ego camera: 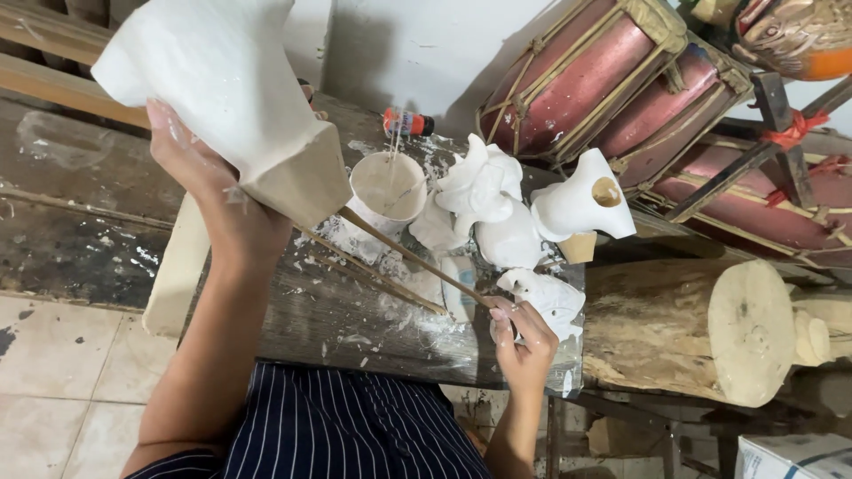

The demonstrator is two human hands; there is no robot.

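Head view of a priming stage at a paint-spattered wooden bench [355, 324]. The left hand [200, 173] is closed around the underside of a large white-coated figure [222, 80], holding it raised and tilted above the bench's left end, its bare wooden base [306, 182] turned toward the viewer. The right hand [519, 341] pinches the end of a long thin stick [413, 257] whose far end runs up under that base; whether the stick carries a brush tip cannot be told. Just beside the right hand lies a small white figure [546, 297], and behind it stand several more white-coated figures [532, 208]. A white cup of paint [389, 191] sits between the raised figure and these pieces, with a small red-capped bottle [406, 122] beyond it. Red drums [621, 80] lean against the wall, and a cut log [692, 333] lies to the right. Judged from this arrangement, the work stands at coating or touching up the raised figure; the next move calls for a steady left-hand grip and fine control of the stick's tip near the base.
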